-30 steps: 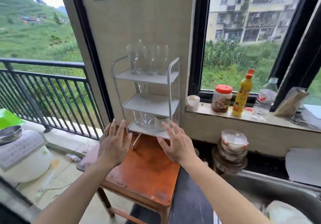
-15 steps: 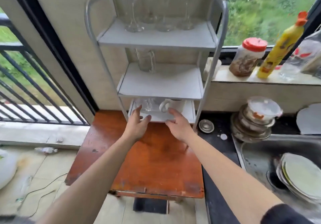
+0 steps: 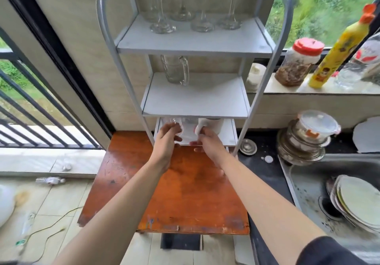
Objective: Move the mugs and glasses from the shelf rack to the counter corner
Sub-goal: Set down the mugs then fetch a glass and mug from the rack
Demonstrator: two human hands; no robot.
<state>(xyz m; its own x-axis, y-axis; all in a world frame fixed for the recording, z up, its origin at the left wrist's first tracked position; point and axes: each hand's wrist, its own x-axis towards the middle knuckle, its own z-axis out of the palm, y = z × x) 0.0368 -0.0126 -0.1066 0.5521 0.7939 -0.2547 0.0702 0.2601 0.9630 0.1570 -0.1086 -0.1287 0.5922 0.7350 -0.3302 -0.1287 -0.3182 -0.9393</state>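
While the white mug (image 3: 213, 125) and small clear glass (image 3: 172, 124) sit on the rack's (image 3: 285, 38) bottom shelf, at twelve o'clock from us, our hands reach in. Our left hand (image 3: 166, 143) wraps the glass; our right hand (image 3: 207, 143) pinches the mug's handle above the orange bench (image 3: 185, 192).

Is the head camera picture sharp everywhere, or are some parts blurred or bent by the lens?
In the head view the wooden table and shelf rack are fairly sharp; the hands, left hand and right hand, are slightly smeared at the fingertips; the greenery outside the window is streaked with blur; the wide lens bows the rack's posts; soft daylight, no harsh glare.
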